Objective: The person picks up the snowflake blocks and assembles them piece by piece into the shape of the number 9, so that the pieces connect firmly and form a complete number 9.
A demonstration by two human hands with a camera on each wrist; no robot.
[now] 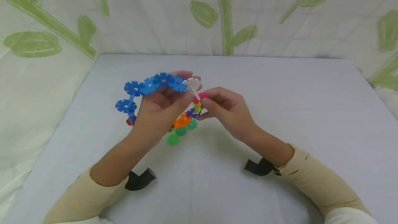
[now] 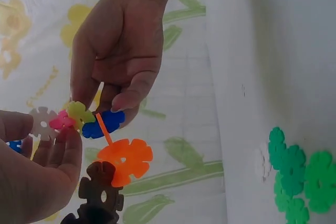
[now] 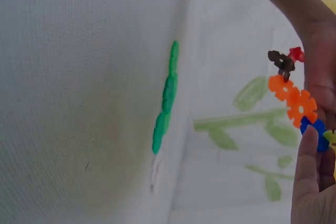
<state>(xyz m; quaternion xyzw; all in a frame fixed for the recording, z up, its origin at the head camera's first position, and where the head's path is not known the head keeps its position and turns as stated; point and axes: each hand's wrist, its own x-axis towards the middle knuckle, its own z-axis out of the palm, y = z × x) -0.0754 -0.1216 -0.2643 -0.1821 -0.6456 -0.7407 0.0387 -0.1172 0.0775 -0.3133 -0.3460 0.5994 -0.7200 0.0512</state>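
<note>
Flower-shaped interlocking plastic discs form a curved chain (image 1: 163, 80), held up over the table. Blue discs run along its far side, then come white, pink, yellow, dark blue and orange ones. My left hand (image 1: 161, 108) grips the chain near the white disc (image 1: 192, 84). Opposite it, my right hand (image 1: 231, 113) pinches the chain beside the pink disc (image 1: 201, 96), its fingertips right at the dark blue disc (image 2: 104, 124). Below the orange disc (image 2: 126, 160), brown discs (image 2: 102, 192) continue the chain. A red disc (image 3: 296, 54) shows past them, partly behind my left wrist.
A second group of linked green discs (image 2: 291, 169) lies on the white table (image 1: 295, 113), with a whitish disc (image 2: 262, 163) at its end. Black curved wrist mounts (image 1: 141, 179) stick out from both sleeves. A leaf-patterned cloth (image 1: 155, 16) hangs behind the table.
</note>
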